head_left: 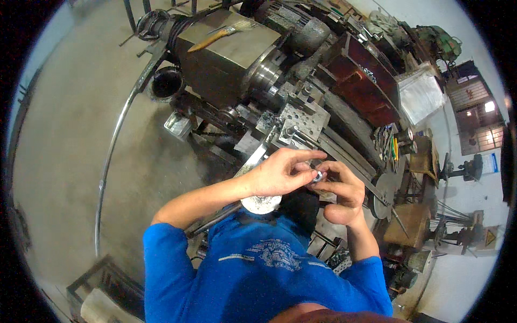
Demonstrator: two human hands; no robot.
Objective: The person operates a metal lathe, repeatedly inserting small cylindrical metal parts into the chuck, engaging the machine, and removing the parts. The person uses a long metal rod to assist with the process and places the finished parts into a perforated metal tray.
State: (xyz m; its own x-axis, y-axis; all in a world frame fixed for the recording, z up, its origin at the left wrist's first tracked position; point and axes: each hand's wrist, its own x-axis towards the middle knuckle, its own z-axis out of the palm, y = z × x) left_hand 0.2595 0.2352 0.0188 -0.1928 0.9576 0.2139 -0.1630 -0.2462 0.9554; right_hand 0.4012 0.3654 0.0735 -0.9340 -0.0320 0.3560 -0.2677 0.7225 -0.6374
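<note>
Steel part: small shiny ring-shaped metal piece (318, 175), pinched between both hands at picture centre, just above the blue shirt (258, 269).
Left hand (277, 173): fingers reach across from 9 o'clock, tips closed on the metal piece; grip together on it.
Right hand (340, 189): curled from 3 o'clock, thumb and forefinger clamped on the same piece.
Handling note: judged best to keep fingertips on the rim, hold the piece square and close over the body, and clear of the lathe (280, 70).
Lathe: grey-brown machine at 12 o'clock, tool post block (301, 116) just beyond the hands.
Brush (218, 35): yellow-handled, lying on the headstock top at 11 o'clock.
Floor (70, 134): grey concrete, 9 o'clock.
Signs: pale rectangular notice (490, 161) on the wall at 3 o'clock; yellow triangular warning label (491, 237) on a box at 4 o'clock; print too small to tell.
Packages: white plastic-wrapped bundle (420, 94) at 2 o'clock.
</note>
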